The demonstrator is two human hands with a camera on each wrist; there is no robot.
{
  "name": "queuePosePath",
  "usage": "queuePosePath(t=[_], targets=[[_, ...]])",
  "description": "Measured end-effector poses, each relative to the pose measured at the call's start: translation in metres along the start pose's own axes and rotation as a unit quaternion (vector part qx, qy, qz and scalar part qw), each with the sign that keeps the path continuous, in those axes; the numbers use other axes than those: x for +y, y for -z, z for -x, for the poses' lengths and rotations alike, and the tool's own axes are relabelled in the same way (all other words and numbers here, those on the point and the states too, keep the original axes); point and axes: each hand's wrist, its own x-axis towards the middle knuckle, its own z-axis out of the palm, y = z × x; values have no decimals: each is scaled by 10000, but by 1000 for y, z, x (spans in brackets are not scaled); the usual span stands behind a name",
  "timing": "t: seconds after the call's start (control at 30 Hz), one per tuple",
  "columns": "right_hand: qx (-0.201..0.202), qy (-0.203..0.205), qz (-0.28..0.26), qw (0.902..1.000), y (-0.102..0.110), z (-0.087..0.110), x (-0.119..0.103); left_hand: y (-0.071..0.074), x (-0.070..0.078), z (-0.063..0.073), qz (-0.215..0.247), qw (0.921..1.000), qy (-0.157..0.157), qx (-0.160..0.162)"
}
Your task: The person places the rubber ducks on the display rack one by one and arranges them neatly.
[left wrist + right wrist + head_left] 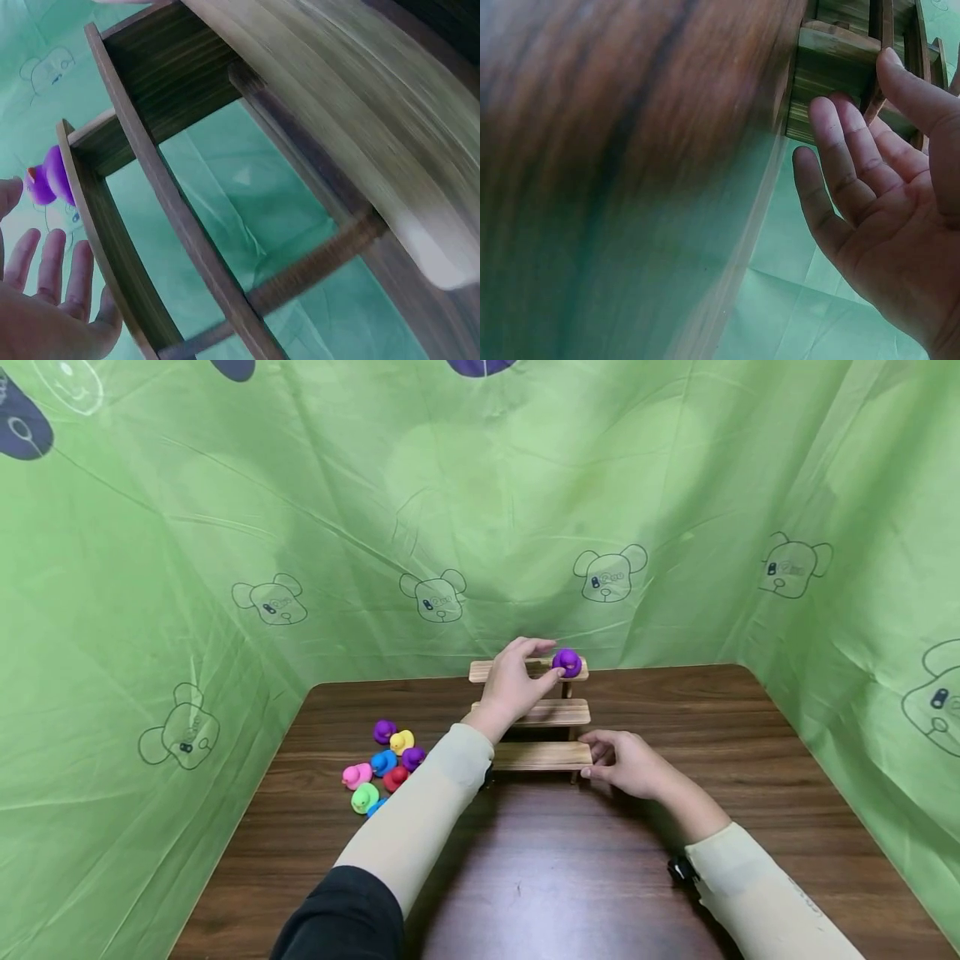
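Observation:
A three-step wooden display stand [543, 757] stands toward the back of the table. On the right end of its top step sits a purple rubber duck [567, 663]. My left hand [513, 685] reaches over the steps beside that duck. In the left wrist view its fingers [51, 262] are spread and look apart from the purple duck [54, 176]. At the right end of the lowest step, my right hand [626, 766] grips the stand. The right wrist view shows the thumb [907, 86] against the step's edge, with fingers on the other side.
Several small rubber ducks lie grouped left of the stand, among them a pink one [357, 776], a green one [365, 797] and a yellow one [402, 742]. My left forearm partly covers a blue one [377, 807]. Green printed cloth [510, 543] hangs around the dark wooden table [675, 710].

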Motion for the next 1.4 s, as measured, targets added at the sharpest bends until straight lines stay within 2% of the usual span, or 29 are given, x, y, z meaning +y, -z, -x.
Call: queuePosePath(t=[0.13,0.43,0.63,0.93,1.03,1.2,1.4], targets=[[-15,-29,-6,10000,0,1,0,9,-8,6,95,9999,32,104],[-6,-39,-48,10000,-1,2,0,36,-28,27,311,9986,-164,395],[-26,-84,-51,9999,-1,1,0,58,-43,47,331,9973,-197,623],[0,-64,-47,10000,-1,-1,0,86,-77,78,354,9949,-15,943],[-20,-54,-14,10000,-1,-2,1,96,-87,86,339,9944,118,996],[-13,-16,2,10000,-1,-2,1,110,-103,97,202,9941,528,928],[-15,-21,6,10000,-1,-1,1,122,-123,114,-40,9922,1168,432]])
